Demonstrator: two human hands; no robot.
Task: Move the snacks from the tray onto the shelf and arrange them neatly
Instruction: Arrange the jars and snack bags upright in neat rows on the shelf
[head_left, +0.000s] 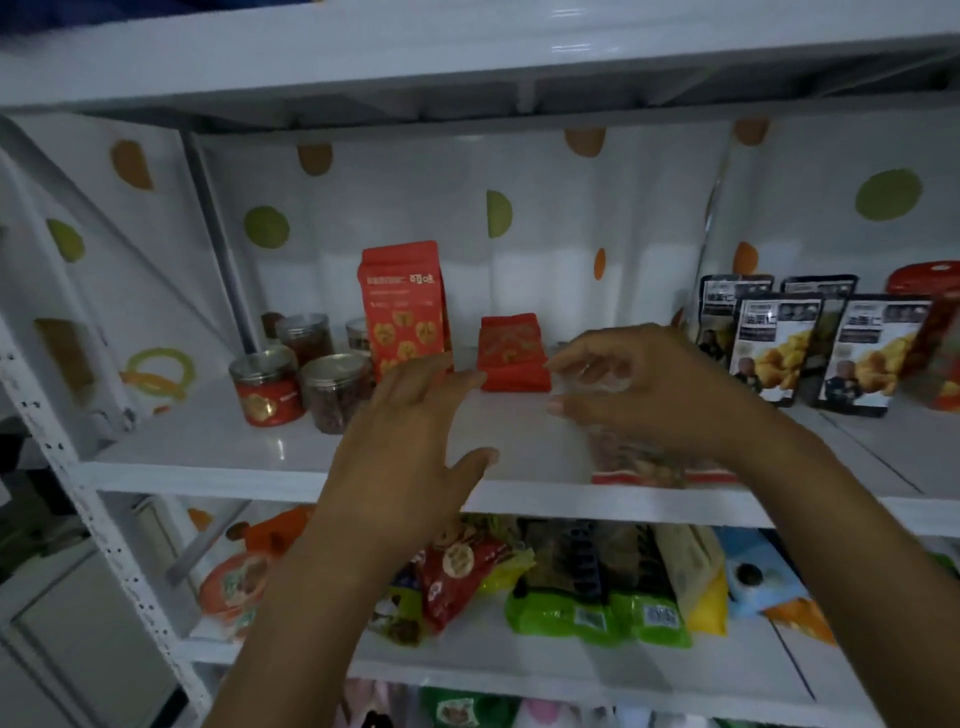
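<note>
My right hand (644, 387) grips the top of a clear snack bag (639, 462) with a red bottom strip; the bag stands at the front edge of the white shelf (208, 452). My left hand (410, 431) hovers open just left of it, fingers spread, holding nothing. Behind my hands a tall red snack box (402, 306) stands upright and a small red pack (511, 353) sits beside it. No tray is in view.
Several clear jars (291, 374) stand at the shelf's left. Black snack pouches (810, 348) and a red-lidded jar (930, 291) line the right. The shelf below holds a pile of mixed bags (597, 597). Another shelf board runs overhead.
</note>
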